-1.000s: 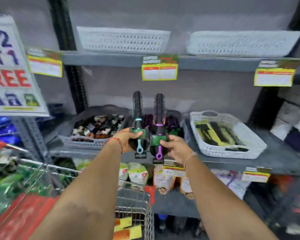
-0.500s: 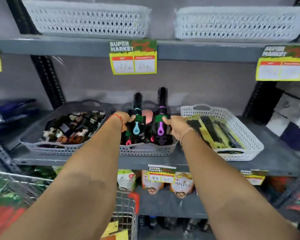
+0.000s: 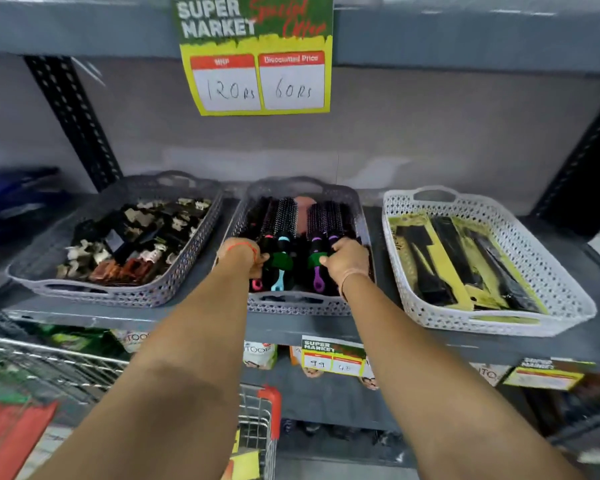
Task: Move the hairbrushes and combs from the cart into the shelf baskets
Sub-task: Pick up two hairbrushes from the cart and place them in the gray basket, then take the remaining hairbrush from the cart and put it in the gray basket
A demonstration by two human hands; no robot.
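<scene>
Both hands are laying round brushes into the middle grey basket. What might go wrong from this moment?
1. The grey perforated middle basket already looks crowded, so the black round brush with the blue handle in the left hand may settle crooked on others.
2. The right hand lowering the purple-handled round brush could catch bristles on neighbours.

grey shelf (image 3: 326,325) | left grey basket (image 3: 125,292) | middle grey basket (image 3: 298,306) | right white basket (image 3: 492,320)
</scene>
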